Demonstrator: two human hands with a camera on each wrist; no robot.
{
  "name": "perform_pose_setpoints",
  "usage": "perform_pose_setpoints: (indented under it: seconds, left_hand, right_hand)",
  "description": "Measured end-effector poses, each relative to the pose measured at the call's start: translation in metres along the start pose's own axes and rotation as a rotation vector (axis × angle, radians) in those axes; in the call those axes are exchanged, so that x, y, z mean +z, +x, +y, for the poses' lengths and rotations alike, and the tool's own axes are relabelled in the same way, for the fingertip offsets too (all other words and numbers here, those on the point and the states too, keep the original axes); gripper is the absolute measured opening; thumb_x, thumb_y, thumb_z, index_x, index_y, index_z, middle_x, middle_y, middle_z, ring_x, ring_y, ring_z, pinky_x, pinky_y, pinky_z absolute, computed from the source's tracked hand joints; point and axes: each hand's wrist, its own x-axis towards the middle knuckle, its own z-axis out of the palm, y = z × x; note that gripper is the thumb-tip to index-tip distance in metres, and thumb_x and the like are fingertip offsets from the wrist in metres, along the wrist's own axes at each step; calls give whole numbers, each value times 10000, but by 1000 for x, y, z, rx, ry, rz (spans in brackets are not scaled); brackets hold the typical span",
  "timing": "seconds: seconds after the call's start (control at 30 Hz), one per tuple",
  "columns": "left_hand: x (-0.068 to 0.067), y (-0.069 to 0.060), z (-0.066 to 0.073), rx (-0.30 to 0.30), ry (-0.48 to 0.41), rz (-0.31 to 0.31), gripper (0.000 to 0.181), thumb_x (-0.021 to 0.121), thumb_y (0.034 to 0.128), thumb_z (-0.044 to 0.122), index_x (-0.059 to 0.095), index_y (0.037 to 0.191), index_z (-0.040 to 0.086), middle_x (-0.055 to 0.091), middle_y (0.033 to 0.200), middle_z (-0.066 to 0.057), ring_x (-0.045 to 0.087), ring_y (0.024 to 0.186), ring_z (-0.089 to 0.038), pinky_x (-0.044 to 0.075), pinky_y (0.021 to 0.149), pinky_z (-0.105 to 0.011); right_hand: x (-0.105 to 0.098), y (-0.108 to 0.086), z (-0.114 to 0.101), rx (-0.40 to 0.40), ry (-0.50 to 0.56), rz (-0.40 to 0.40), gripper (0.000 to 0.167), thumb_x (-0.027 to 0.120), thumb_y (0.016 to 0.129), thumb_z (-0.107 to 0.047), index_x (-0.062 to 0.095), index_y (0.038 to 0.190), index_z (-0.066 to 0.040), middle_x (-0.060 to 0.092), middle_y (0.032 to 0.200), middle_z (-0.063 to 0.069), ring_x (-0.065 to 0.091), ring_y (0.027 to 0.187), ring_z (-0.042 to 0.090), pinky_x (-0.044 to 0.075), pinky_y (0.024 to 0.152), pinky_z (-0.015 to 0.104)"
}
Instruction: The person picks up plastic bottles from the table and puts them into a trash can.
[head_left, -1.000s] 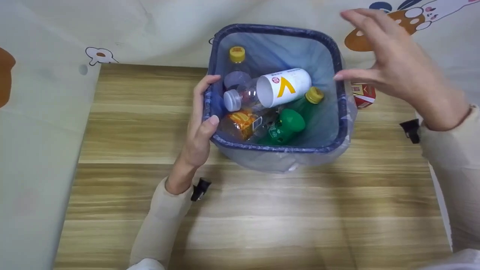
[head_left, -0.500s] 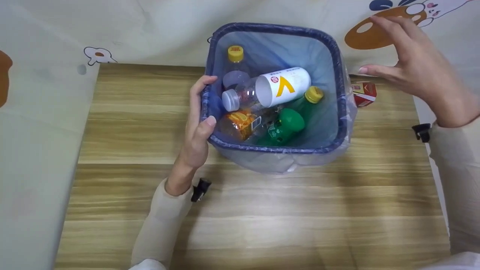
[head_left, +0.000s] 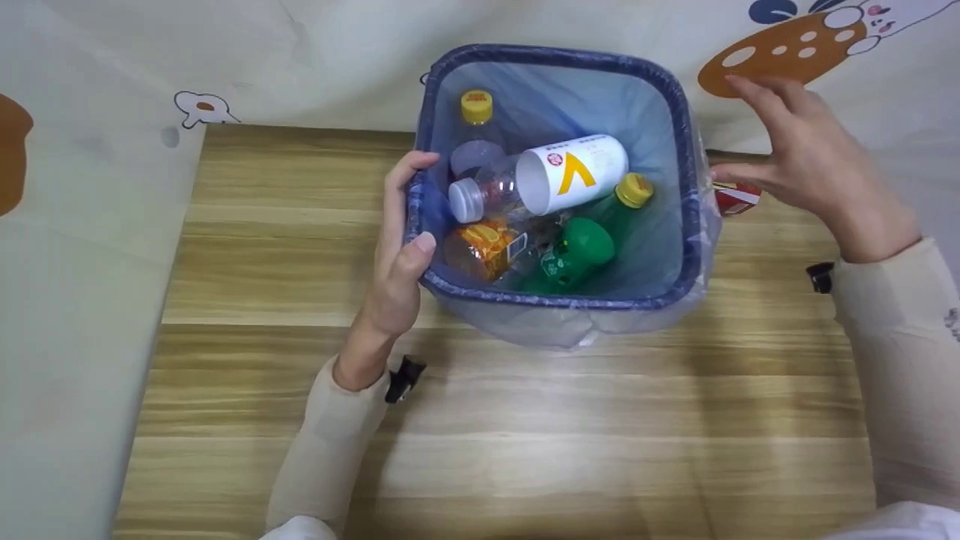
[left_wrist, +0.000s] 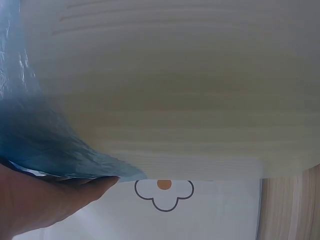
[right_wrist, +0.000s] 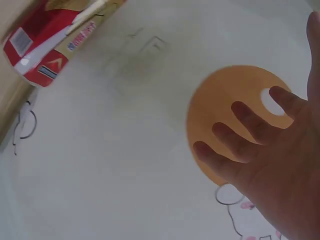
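Observation:
My left hand (head_left: 396, 277) grips the left rim of a dark-blue square trash bin (head_left: 555, 300), its thumb hooked over the edge. A bag lines the bin and folds down outside. Inside lie a white bottle with a yellow mark (head_left: 585, 169), a green bottle (head_left: 589, 244), an orange-labelled bottle (head_left: 484, 247) and others. In the left wrist view, the bin's pale wall (left_wrist: 175, 100) fills most of the picture. My right hand (head_left: 821, 169) hovers right of the bin, fingers spread, holding nothing. Beneath its thumb is a red carton (head_left: 739, 198), partly hidden; the right wrist view shows the carton (right_wrist: 40, 47) more fully.
Under the bin is a wood-grain table (head_left: 255, 375). A pale cloth backdrop (head_left: 337, 60) with cartoon prints rises behind the table's back edge, close to the bin and the carton.
My right hand has moved away from the bin's right rim, then down and back left to above the red carton. The left hand keeps its grip; the bin has barely shifted.

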Motion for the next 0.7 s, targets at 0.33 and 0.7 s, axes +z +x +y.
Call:
perform_pose_setpoints:
  seconds: [0.33, 0.7]
  left_hand:
    - [1, 2, 0, -18, 15, 2, 688, 460, 884, 424, 297, 1439, 52, 272, 1480, -207, 334, 1305, -394, 348, 1061, -482]
    - [1, -1, 0, 1, 2, -1, 684, 451, 888, 400, 289, 1439, 27, 257, 1485, -222, 359, 1308, -327, 332, 1089, -479]
  right_hand:
    - [23, -5, 12, 72, -21, -39, 918, 813, 821, -366, 316, 1557, -132, 327, 1536, 259, 334, 1362, 509, 241, 1119, 635]
    - [42, -11, 24, 88, -11, -70, 969, 850, 774, -379, 330, 1552, -131, 352, 1514, 270, 419, 1244, 554, 313, 1041, 680]
